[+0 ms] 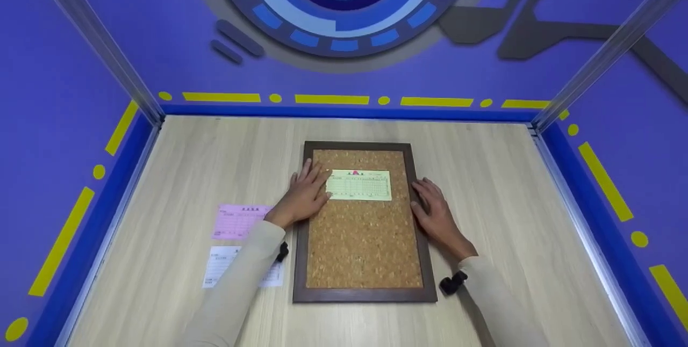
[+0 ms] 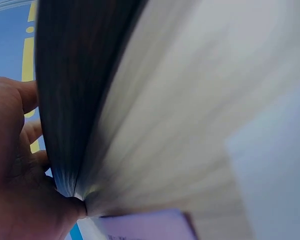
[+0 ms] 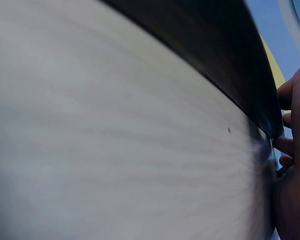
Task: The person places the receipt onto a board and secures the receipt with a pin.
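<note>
A cork board with a dark wooden frame lies on the table. A pale green printed slip is on its upper part, with a small red pin at the slip's top edge. My left hand rests across the board's left frame, its fingers and thumb spread onto the cork by the slip's left edge. At the right side of the frame, my right hand touches the outer edge with its fingers. In the left wrist view, the fingers lie over the dark frame edge.
Left of the board lie a pink printed slip and a white printed slip, both partly covered by the left forearm. The wooden table is enclosed by blue-purple walls at the back and both sides.
</note>
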### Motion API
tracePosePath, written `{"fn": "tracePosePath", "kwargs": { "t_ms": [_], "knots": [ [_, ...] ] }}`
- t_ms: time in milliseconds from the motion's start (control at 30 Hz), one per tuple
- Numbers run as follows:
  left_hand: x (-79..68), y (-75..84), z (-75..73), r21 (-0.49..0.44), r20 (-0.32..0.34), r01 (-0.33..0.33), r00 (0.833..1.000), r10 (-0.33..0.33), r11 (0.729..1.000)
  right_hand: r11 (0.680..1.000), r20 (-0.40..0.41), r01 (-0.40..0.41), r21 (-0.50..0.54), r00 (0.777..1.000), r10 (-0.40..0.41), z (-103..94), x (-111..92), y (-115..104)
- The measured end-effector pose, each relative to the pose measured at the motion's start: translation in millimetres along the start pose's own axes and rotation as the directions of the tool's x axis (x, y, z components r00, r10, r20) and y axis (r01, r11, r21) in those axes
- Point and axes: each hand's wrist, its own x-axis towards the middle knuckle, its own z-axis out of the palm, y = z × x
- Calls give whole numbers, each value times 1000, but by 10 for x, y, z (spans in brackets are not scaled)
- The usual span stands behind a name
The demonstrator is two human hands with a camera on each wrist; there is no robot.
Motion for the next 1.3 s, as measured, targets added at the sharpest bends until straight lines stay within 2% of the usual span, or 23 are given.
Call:
{"fn": "tracePosePath", "kwargs": {
  "t_ms": [200,400,633,1033,1300],
  "knots": [
    [-52,49,-18,-32,-35,6,999,-7,999,1000,-3,14,-3,1000,-14,11,2,17],
    [-109,108,-134,-60,-89,-43,995,37,997,1000,-17,29,-4,999,-29,1,-2,15],
    [-189,97,-239,-74,-138,-93,987,83,993,1000,0,-5,8,1000,5,-3,1,15],
    [-319,58,-370,-168,-186,-58,982,26,984,1000,-9,11,18,1000,-11,11,3,23],
    [-442,-77,-411,-145,-250,-65,968,27,987,1000,-28,3,19,1000,-3,-1,-1,5]
  ]
}}
